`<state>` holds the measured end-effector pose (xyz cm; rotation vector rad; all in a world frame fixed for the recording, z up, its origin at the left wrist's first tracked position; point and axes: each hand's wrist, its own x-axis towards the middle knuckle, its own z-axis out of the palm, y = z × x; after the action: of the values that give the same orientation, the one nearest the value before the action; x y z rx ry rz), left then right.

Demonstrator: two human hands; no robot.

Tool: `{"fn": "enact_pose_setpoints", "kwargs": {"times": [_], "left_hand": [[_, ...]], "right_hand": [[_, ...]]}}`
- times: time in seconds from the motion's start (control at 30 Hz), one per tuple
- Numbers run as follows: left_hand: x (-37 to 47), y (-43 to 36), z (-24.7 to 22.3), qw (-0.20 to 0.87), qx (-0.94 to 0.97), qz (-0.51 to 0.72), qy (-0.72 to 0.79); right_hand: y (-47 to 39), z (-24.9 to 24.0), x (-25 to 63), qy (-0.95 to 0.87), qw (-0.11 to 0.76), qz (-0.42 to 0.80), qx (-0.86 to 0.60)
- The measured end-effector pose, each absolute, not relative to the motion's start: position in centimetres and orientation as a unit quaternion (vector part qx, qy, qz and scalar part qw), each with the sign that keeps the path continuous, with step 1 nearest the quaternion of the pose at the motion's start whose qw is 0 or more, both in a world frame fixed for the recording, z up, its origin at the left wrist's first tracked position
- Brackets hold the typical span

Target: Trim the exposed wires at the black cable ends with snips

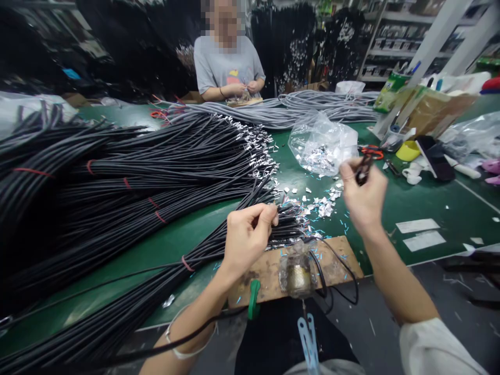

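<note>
My left hand [250,234] is closed in a pinch on the stripped end of a black cable, just above a bundle of black cables [287,224] with foil and coloured wire ends. To the right, my right hand [363,195] is closed around a small dark tool [364,169], slightly blurred. Below the hands a wooden board [265,271] lies at the table's edge, bearing a metal-mesh device [297,276] and a green clip [254,299]. Foil scraps [326,207] and blue wire bits lie between the hands.
Large bundles of black cables [175,156] cover the left, some tied with red bands. Grey cables [304,107] run across the back. A clear plastic bag [324,143], orange-handled scissors [371,152] and white labels [422,233] lie right. A person [230,67] sits opposite.
</note>
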<state>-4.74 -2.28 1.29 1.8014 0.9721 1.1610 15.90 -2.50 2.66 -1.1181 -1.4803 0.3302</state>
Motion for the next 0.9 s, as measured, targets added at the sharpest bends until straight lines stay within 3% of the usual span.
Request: {"fn": "enact_pose_setpoints", "kwargs": {"times": [0.17, 0.9], "left_hand": [[-4.7, -2.2, 1.3, 0.405, 0.698, 0.455, 0.377], [-4.9, -2.5, 1.2, 0.344, 0.736, 0.437, 0.386]], "right_hand": [[-3.2, 2.0, 12.9, -0.708, 0.537, 0.172, -0.426], [-4.2, 2.1, 12.5, -0.728, 0.541, 0.145, -0.395]]}}
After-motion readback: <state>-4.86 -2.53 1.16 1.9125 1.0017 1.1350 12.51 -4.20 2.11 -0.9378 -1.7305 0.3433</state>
